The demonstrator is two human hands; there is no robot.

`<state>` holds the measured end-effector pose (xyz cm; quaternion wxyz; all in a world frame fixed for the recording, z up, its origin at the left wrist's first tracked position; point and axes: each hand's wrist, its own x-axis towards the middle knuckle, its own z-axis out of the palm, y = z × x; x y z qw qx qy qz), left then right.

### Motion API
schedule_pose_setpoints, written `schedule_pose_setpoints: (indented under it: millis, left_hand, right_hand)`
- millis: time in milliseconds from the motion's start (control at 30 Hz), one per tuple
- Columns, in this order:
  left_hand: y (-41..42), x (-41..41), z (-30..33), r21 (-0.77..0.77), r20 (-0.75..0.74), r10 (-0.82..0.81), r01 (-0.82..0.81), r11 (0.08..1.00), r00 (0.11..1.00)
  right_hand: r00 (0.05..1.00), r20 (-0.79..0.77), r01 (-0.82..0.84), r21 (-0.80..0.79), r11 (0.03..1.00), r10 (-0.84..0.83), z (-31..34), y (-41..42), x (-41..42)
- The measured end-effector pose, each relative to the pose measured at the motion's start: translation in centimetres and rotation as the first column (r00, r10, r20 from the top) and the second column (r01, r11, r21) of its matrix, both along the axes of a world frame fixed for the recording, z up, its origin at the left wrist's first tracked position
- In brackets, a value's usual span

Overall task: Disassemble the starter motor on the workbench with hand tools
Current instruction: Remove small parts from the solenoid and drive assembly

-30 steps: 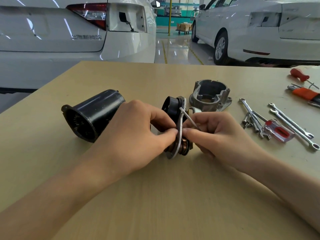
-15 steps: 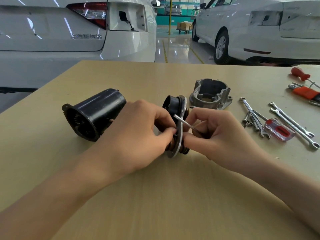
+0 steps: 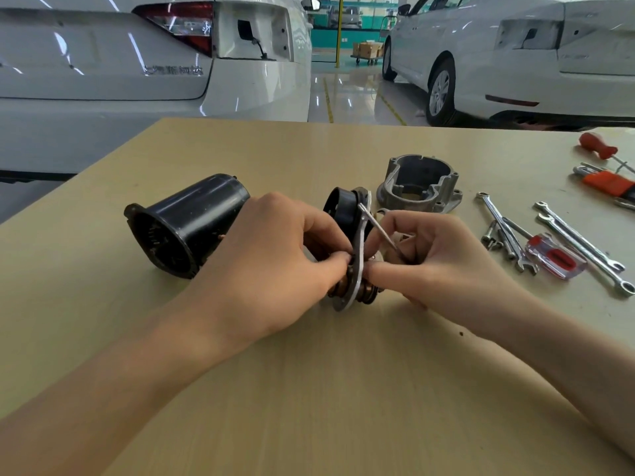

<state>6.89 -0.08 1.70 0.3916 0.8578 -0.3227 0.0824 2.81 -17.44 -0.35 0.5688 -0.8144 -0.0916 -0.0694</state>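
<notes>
The left hand (image 3: 271, 266) is closed around the inner assembly (image 3: 352, 255) of the starter motor, with the thumb and forefinger pinching near a flat metal plate (image 3: 355, 266) that stands on edge. The right hand (image 3: 436, 259) is curled too: its thumb presses the plate from the other side, and its fingers hold a thin metal rod (image 3: 378, 228) that slants up toward the black round part (image 3: 340, 209) behind the plate. Whether this rod is a tool or a part of the motor, I cannot tell. The assembly rests on the surface (image 3: 343, 389) between the two hands, with copper-coloured parts showing at its lower end.

Just beside the left hand lies the black cylindrical casing (image 3: 189, 225) on its side, its open end toward the camera. Behind the right hand stands the grey cast housing (image 3: 419, 187), already separated. Further right are several wrenches (image 3: 584, 249), a small screwdriver with a clear and red handle (image 3: 555, 257), an orange tool (image 3: 606, 183) and a red-handled screwdriver (image 3: 598, 146).

It seems the step in hand is to free the plate from the inner assembly. The next move probably calls for a steady hold by the left hand while the right works the rod carefully, because small parts could slip or spring away.
</notes>
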Motion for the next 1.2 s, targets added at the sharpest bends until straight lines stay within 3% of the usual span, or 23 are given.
schedule_pose_setpoints:
  millis: [300,467,700,800,867,933,1100,1200]
  left_hand:
    - [0.1,0.0,-0.4,-0.008,0.013,-0.003,0.004,1.000,1.000]
    - [0.1,0.2,-0.3,0.012,0.019,0.000,0.000,1.000,1.000]
    - [0.3,0.0,0.0,0.063,0.037,-0.083,0.080,0.995,0.996]
    - [0.0,-0.4,-0.3,0.059,0.075,-0.100,0.096,0.994,0.992]
    - [-0.1,-0.7,-0.6,0.036,0.095,-0.100,0.097,0.995,0.990]
    - [-0.2,-1.0,-0.7,0.012,0.103,-0.119,0.119,0.993,0.987]
    - [-0.2,-1.9,-0.9,0.062,0.073,-0.194,0.190,0.980,0.978]
    - [-0.3,-2.3,-0.9,-0.014,-0.008,-0.217,0.217,0.976,0.976]
  right_hand:
    - [0.995,0.091,0.045,-0.158,0.986,-0.030,0.2,0.2,-0.4]
    - [0.988,0.152,0.036,-0.161,0.986,-0.011,-0.2,0.2,-0.1]
    - [0.958,0.286,0.100,-0.353,0.930,0.005,0.0,0.2,-0.3]
    - [0.976,0.217,0.050,-0.374,0.926,0.035,0.5,-0.6,-0.6]
    - [0.991,0.074,-0.076,-0.353,0.933,0.109,1.3,-1.3,-0.7]
    - [0.980,-0.084,-0.196,-0.294,0.936,0.179,2.0,-2.3,-0.6]
    - [0.932,-0.304,-0.230,-0.084,0.969,0.195,2.6,-4.6,-0.1]
    - [0.865,-0.416,-0.315,-0.010,0.949,0.282,2.4,-5.2,0.0]
